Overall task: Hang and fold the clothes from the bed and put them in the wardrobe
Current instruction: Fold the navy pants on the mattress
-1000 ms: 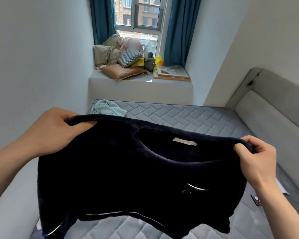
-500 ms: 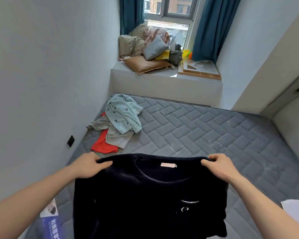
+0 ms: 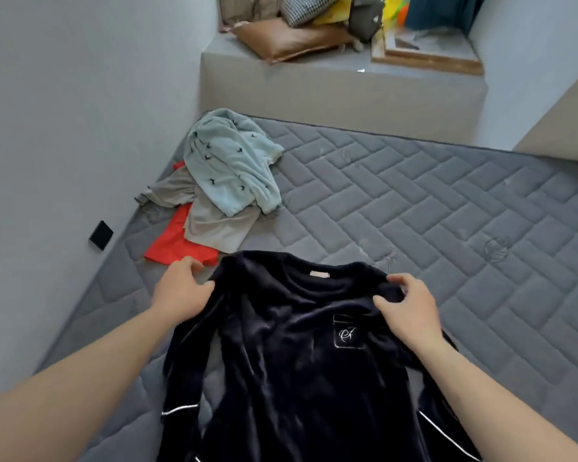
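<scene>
Where a second ago it hung in the air, the dark velvet pyjama top (image 3: 291, 345) now lies flat near the mattress (image 3: 447, 228) front edge, left hand (image 3: 181, 290) and right hand (image 3: 409, 308) fingers clamped on its shoulders, likely ready for folding

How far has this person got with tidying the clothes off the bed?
Nothing looks finished; no wardrobe shows. In hand: the dark navy velvety top lies spread on the grey quilted mattress, the left hand and right hand holding its shoulders, unfolded. Left: a pale blue fleece garment, a beige garment and a red-orange one, piled.
</scene>
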Demonstrator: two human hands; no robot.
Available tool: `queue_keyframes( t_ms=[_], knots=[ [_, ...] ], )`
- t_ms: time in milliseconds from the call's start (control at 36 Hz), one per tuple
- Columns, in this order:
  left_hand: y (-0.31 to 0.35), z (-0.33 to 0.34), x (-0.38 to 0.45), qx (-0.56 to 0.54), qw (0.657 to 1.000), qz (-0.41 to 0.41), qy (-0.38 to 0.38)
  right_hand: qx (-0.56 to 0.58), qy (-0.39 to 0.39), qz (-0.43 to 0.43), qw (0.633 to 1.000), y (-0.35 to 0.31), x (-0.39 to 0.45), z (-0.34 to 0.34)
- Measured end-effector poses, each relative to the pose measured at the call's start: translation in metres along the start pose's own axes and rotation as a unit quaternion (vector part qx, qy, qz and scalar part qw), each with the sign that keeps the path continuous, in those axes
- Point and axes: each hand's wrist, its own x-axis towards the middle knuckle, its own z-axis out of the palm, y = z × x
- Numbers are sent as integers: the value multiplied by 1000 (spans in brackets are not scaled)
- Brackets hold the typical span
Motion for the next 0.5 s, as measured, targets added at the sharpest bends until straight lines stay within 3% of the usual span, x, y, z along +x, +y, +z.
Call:
queue_keyframes(
  t_ms=[139,278,500],
  knots=[
    [-80,89,-70,88,987,16,-135,-27,-60,121,990,121,-65,73],
    [-130,152,-139,136,949,-36,-284,-59,-94,267,957,208,-128,101],
    [-134,200,-178,230,941,-77,-235,-164,-153,234,946,242,-169,118]
  ],
)
